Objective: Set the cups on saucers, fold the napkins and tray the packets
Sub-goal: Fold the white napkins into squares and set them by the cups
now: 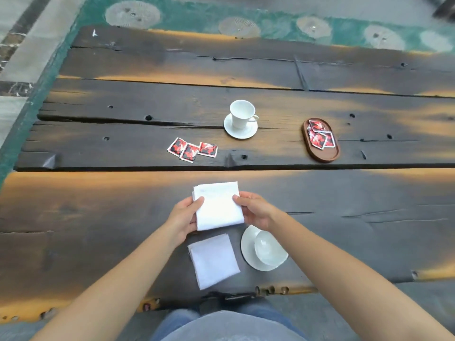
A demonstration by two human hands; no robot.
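In the head view I reckon we're past halfway: far cup [240,113] and near cup [268,247] on saucers [246,135], one napkin [213,260] folded, left hand [183,217] and right hand [254,210] fingers [199,200] pinching the second napkin [218,205] nearer me than the far cup, three packets [192,150] left of it off the tray [323,156].

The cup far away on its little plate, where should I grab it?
By its handle, coming from the right. The far cup stands upright on its saucer, and the handle sticks out to the right with nothing close beside it. Pinch the loop and lift straight up.
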